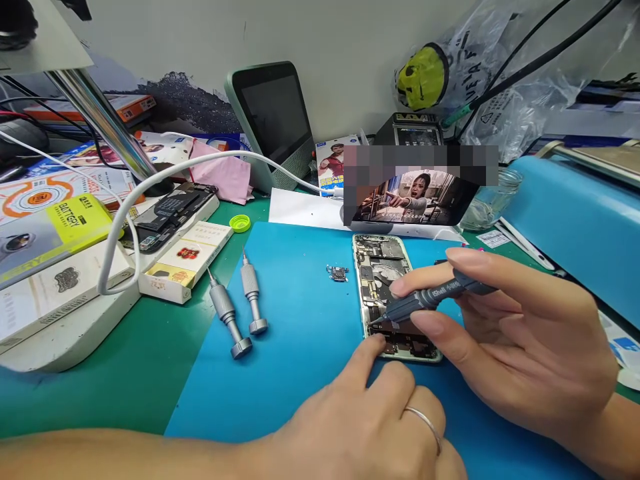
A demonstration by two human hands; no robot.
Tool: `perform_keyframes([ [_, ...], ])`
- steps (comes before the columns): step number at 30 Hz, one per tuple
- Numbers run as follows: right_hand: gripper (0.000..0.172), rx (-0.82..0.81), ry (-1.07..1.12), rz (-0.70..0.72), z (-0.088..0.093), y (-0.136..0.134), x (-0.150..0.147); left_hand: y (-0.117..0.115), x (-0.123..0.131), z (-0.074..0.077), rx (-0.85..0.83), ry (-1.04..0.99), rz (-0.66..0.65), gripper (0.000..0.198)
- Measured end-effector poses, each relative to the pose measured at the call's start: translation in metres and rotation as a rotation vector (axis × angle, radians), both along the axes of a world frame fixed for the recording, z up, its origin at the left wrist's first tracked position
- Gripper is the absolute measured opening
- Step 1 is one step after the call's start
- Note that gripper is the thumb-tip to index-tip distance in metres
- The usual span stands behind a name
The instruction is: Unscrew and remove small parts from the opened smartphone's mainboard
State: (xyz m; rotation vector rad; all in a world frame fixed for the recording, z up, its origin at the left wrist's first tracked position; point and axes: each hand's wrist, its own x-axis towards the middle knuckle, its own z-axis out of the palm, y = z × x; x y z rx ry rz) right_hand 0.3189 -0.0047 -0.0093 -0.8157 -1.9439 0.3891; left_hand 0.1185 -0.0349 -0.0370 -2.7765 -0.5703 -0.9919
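Note:
An opened phone (pixel 384 267) lies on the blue mat (pixel 295 320) with its inner parts showing. My right hand (pixel 520 333) grips a dark grey screwdriver (pixel 425 298) between thumb and fingers, its tip on the phone's lower left part. My left hand (pixel 375 420), with a ring on one finger, presses its index fingertip on the phone's lower left edge; the other fingers are curled, and nothing shows in them. Left of the phone sits a small circuit part (pixel 338 273). Two silver screwdrivers (pixel 230 317) (pixel 253 290) rest at the mat's left side.
Behind the phone, a propped screen (pixel 415 197) plays a video. At the left are a second opened phone (pixel 170 213), small boxes (pixel 185 260), a white cable (pixel 195 160) and a lamp pole (pixel 103 120). A blue case (pixel 575 220) stands at the right.

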Motion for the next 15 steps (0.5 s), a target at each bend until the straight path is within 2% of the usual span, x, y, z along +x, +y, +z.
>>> perform_keyframes([
  [8, 0.075, -0.027, -0.007, 0.002, 0.0, -0.0019, -0.0007, -0.0008, -0.0003, 0.0003, 0.004, 0.041, -0.001, 0.043],
  [15, 0.076, -0.013, -0.037, 0.067, 0.003, 0.0026, -0.0007, -0.0009, -0.0005, 0.001, 0.009, 0.042, -0.01, 0.046],
])
